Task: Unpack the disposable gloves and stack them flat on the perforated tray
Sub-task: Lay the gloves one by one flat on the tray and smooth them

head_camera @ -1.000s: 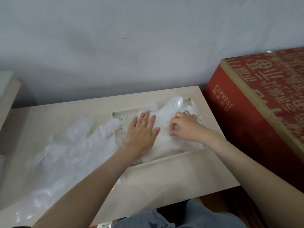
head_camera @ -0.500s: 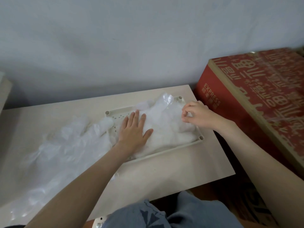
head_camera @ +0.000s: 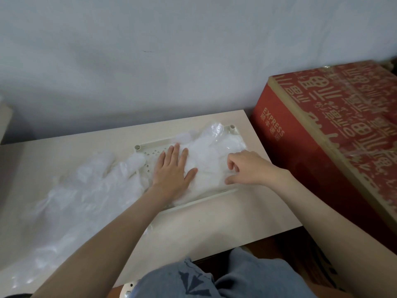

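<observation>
Pressing hand: my left hand lies palm down, fingers straight and close together, on the left part of the glove stack.
Right hand: my right hand rests on the stack's right part, fingers curled with their tips on the film and thumb stretched toward the near edge. I cannot tell whether a fold is pinched between them.
Glove stack: a cloudy white heap lying in the perforated tray and covering most of it. Only the left strip of holes, the rims and two far corner posts show.
Loose gloves: more clear loose gloves lie spread on the bench left of the tray, and the fingers of one reach its left rim.
Weight: next to nothing, I judge, so a breath or a quick sweep of the arm could lift them.
Stiffness: limp film that holds no shape and puffs up wherever it is not pressed.
Slip: sheets likely slide over one another yet cling to skin.
Where to take hold: pinch one layer at the cuff edge, palm flat on the rest, then smooth outward.
Fragility: thin film, so I would pull gently to avoid stretching or tearing it.
Red carton: the red carton stands just beside the bench's right end, apart from the tray.
</observation>
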